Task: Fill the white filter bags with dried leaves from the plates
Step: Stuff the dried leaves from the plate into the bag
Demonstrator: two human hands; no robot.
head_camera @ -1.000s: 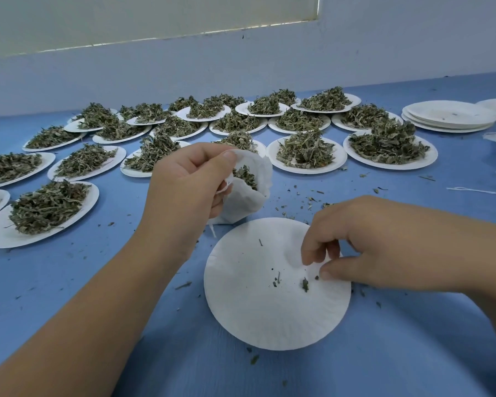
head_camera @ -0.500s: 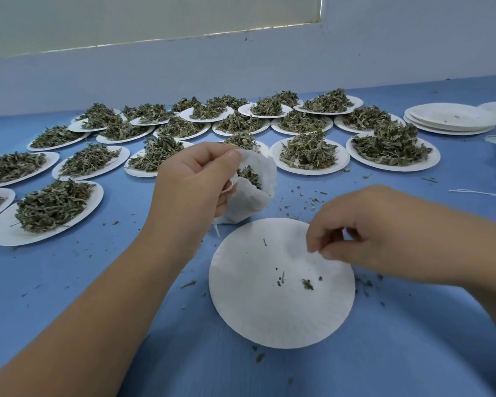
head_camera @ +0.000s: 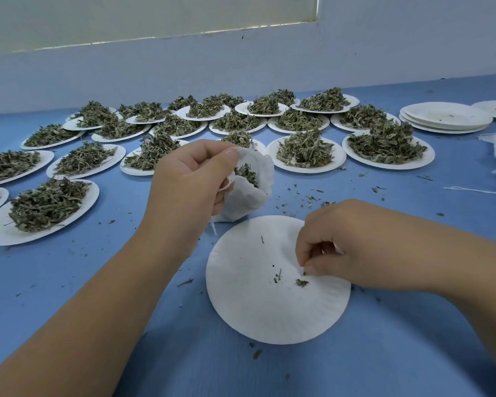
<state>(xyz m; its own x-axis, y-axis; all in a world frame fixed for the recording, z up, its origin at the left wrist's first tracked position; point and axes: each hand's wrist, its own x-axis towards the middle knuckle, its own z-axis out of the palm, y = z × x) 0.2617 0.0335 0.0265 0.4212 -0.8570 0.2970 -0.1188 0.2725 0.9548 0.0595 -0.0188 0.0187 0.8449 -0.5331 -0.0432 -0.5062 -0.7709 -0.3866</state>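
Currently we hold the filter bag (head_camera: 248, 196) tilted in our left hand (head_camera: 195, 179), fingers gripping its rim, just beyond the near plate (head_camera: 269, 316). Its long axis runs from bottom, low and near-left, to mouth, up and far-right, with dried leaves (head_camera: 246, 173) showing inside. Our right hand (head_camera: 344, 247) pinches a leaf scrap (head_camera: 304, 273) at the near plate. Heaped plates (head_camera: 307, 151) crowd the blue table (head_camera: 69, 270) behind; we note stacked bare plates (head_camera: 447, 117) far right.

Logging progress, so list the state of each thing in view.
filter bag: mouth open, partly filled.
left hand: holds the filter bag.
right hand: pinches a leaf scrap.
near plate: almost bare, few scraps.
far plates: heaped with leaves.
stacked plates: nearly bare.
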